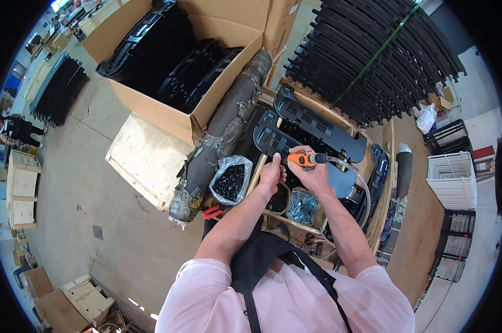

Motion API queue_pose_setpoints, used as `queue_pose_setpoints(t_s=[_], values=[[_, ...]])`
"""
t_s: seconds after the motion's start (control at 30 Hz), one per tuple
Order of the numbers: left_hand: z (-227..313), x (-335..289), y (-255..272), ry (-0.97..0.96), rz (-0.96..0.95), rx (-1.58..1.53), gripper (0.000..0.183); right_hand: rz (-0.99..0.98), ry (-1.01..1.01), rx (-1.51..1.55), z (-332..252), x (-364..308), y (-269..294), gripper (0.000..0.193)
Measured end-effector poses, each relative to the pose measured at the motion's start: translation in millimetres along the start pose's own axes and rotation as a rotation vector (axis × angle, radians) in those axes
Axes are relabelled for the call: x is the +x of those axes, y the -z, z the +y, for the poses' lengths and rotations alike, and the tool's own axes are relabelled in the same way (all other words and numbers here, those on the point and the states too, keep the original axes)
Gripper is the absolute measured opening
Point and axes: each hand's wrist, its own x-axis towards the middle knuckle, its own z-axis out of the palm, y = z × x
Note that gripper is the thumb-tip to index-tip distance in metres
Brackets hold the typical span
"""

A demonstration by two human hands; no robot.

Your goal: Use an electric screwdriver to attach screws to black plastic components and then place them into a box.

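Note:
My right hand [313, 176] is wrapped round an orange and black air screwdriver [302, 160], whose see-through hose [364, 186] curves off to the right. Its front end points at a long black plastic panel [269, 136] with slotted vents, lying on the wooden bench. Close by on the left, my left hand [270, 175] is closed at the panel's near edge, thumb uppermost; what its fingers hold, if anything, is hidden. Below the hands stand a tub of silvery screws [302, 207] and a tub of dark small parts [278, 200].
Left of the hands sits a plastic-lined container of black clips [229, 181] beside a thick wrapped roll [212, 144]. A second black panel [317, 126] lies farther back. Beyond stand an open cardboard box [151, 102] of black parts and a strapped stack of black panels [367, 55].

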Motion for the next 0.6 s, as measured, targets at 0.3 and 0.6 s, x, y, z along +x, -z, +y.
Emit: queue_pose_setpoints(t_s=[0.3, 0.6], values=[[4.5, -3.7, -4.1, -0.011, 0.069, 0.1, 0.057, -0.088, 0.01, 0.072, -6.9, 7.3, 4.1, 0.042], [13.5, -9.9, -5.5, -0.013, 0.007, 0.196, 0.057, 0.024, 0.008, 0.203, 2.3, 5.0, 7.2, 0.048]])
